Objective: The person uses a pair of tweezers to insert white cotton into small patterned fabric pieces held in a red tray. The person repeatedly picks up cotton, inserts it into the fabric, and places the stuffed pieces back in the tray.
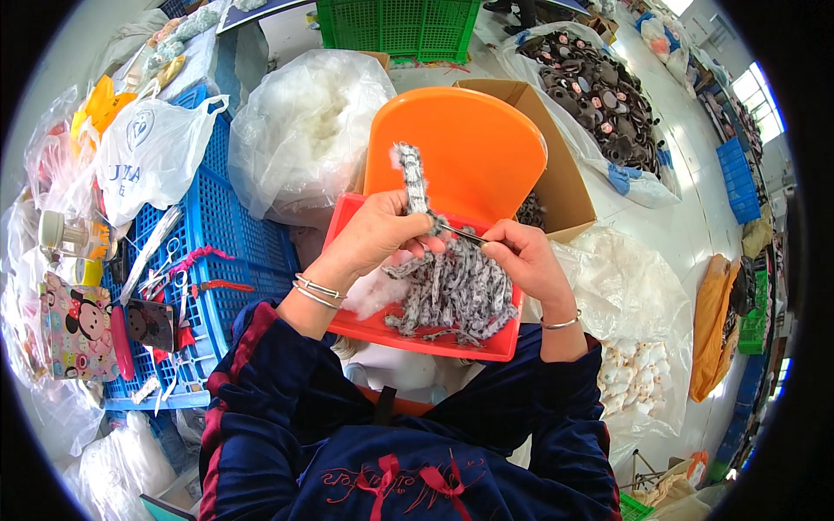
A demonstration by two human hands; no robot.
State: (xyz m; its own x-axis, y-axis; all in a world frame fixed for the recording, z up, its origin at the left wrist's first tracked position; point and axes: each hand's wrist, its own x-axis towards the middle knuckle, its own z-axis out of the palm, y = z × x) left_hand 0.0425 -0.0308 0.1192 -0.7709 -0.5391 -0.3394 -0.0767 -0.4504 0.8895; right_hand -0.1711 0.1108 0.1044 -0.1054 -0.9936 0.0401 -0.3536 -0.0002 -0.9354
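My left hand [373, 233] is closed around a narrow grey-and-white striped plush piece [413, 178], which stands up above the fingers. A wisp of white fluff shows at its upper end. In the fingertips of my right hand [528, 260] is a thin dark metal tool [465, 234], its tip meeting the plush piece at my left fingers; the tip itself is hidden. Below both hands a red plastic tray [408, 344] holds a heap of similar grey plush strips [460, 291]. White stuffing [375, 293] lies at the tray's left side.
An orange plastic chair back [456, 148] rises behind the tray, beside a cardboard box [569, 187]. Blue crates [248, 226] with scissors [178, 278] and bags stand left. A clear bag of stuffing [304, 130] is behind them. Sacks of brown pieces [599, 104] and white pieces [634, 373] lie right.
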